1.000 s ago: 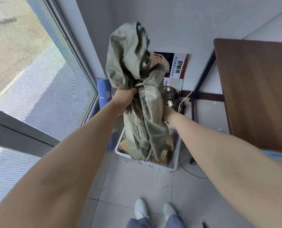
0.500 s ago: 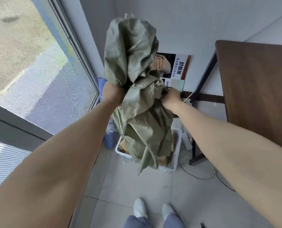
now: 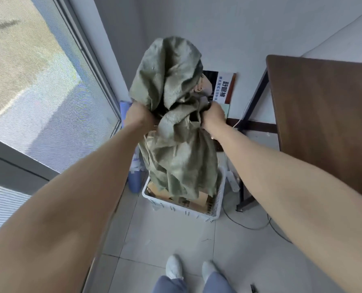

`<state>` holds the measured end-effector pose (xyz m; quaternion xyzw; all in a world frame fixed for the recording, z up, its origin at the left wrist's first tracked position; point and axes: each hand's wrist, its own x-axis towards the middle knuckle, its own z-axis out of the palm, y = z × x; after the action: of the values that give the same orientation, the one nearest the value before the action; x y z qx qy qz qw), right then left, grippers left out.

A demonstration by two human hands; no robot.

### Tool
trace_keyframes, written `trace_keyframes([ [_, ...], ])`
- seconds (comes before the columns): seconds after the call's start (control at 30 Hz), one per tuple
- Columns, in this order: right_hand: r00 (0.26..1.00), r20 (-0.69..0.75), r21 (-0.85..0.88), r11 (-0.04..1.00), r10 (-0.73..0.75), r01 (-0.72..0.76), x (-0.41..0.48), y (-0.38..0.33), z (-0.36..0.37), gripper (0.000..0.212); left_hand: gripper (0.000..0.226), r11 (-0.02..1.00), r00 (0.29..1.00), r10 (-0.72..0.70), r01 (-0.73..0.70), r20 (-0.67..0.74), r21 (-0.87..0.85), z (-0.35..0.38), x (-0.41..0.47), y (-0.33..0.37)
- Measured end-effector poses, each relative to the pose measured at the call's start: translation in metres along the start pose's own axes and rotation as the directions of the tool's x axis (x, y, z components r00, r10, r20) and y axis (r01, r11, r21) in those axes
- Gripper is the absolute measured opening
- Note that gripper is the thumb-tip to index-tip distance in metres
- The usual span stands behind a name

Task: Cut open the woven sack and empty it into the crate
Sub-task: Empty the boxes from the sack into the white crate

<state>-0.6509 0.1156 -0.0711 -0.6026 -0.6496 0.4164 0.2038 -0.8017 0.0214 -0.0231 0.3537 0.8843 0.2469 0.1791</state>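
Gripping sack point(image 3: 176, 149): left hand point(image 3: 139, 115), right hand point(image 3: 214, 116); below, crate point(image 3: 182, 210) holds seemingly cardboard boxes point(image 3: 200, 203).

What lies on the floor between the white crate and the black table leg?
In the head view, a white power strip lies on the tiles between the crate and the table leg; a dark cable curves nearby.

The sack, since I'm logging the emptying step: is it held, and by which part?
Both hands hold the woven sack by bunched fabric around its middle: left hand on its left side, right hand on its right.
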Motion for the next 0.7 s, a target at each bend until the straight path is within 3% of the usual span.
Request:
trace_keyframes([
  [0.07, 0.998, 0.058, 0.036, 0.999, 0.029, -0.031, 0.005, 0.000, 0.002, 0.030, 0.047, 0.996, 0.997, 0.049, -0.045, 0.056, -0.073, 0.000, -0.006, 0.004],
  [0.13, 0.993, 0.081, 0.173, 0.980, 0.084, -0.097, 0.005, 0.002, 0.003, 0.027, 0.042, 0.976, 0.963, 0.112, -0.060, 0.245, -0.211, 0.003, -0.016, 0.010],
  [0.23, 0.995, 0.062, 0.100, 0.992, -0.083, 0.076, 0.011, 0.003, 0.011, 0.032, 0.044, 0.992, 0.898, 0.066, -0.013, 0.436, -0.123, 0.020, -0.027, 0.015],
  [0.3, 0.991, 0.131, 0.131, 0.991, -0.037, 0.020, 0.007, -0.002, 0.011, 0.024, 0.049, 0.999, 0.925, 0.032, -0.016, 0.378, -0.045, 0.035, -0.022, 0.007],
  [0.37, 0.999, 0.043, -0.055, 0.998, -0.025, 0.027, 0.009, 0.009, 0.005, 0.028, 0.044, 0.998, 0.976, -0.020, 0.034, 0.215, -0.058, 0.045, -0.014, -0.005],
  [0.47, 0.994, -0.106, -0.170, 0.985, 0.026, -0.044, 0.009, 0.029, -0.011, 0.032, 0.033, 0.984, 0.993, -0.121, 0.121, 0.004, -0.131, 0.046, -0.004, -0.016],
  [0.57, 0.988, -0.155, -0.140, 0.990, 0.000, -0.022, 0.005, 0.037, -0.007, 0.036, 0.033, 0.978, 0.990, -0.144, 0.142, -0.002, -0.154, 0.048, 0.000, -0.013],
  [0.7, 0.973, -0.231, -0.166, 0.985, 0.014, -0.054, 0.002, 0.026, -0.010, 0.034, 0.032, 0.992, 0.993, -0.119, 0.119, -0.009, 0.041, 0.048, 0.004, -0.011],
])
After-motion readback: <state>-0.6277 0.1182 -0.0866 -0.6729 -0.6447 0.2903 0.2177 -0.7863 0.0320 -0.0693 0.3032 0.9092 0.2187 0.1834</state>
